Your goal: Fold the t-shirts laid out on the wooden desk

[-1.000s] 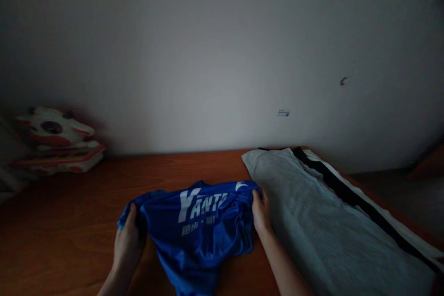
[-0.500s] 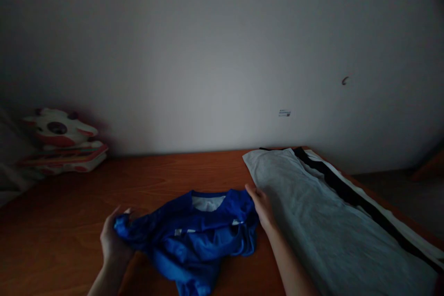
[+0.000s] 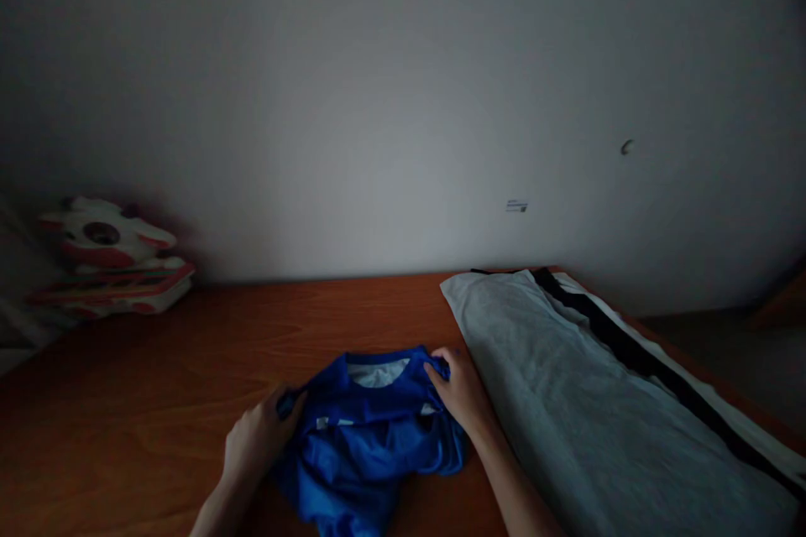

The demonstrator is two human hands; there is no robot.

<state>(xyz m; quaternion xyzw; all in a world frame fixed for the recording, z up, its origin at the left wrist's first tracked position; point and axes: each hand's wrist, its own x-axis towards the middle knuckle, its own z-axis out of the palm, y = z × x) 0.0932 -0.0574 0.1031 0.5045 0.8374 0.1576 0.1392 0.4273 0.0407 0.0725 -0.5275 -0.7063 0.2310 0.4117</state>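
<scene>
A shiny blue shirt [image 3: 371, 428] lies rumpled on the wooden tabletop [image 3: 170, 403], its neckline facing the wall and a pale inner lining showing in the collar. Small white marks run across its front. My left hand [image 3: 261, 436] is closed on the shirt's left shoulder or sleeve, with a bit of blue cloth poking out between thumb and fingers. At the opposite shoulder, my right hand [image 3: 457, 386] pinches the fabric between thumb and fingers. The lower part of the shirt is bunched toward me.
Spread along the right side is a grey cloth garment [image 3: 567, 403], with a black strip [image 3: 630, 357] and white cloth beyond it. A cow-shaped toy keyboard [image 3: 119, 260] stands at the back left. Behind the table rises a plain wall [image 3: 378, 101] bearing a small label [image 3: 516, 205].
My left hand has moved right, from the outstretched sleeve end in toward the shoulder. My right hand has shifted slightly left, its fingers now curled over the other shoulder.
</scene>
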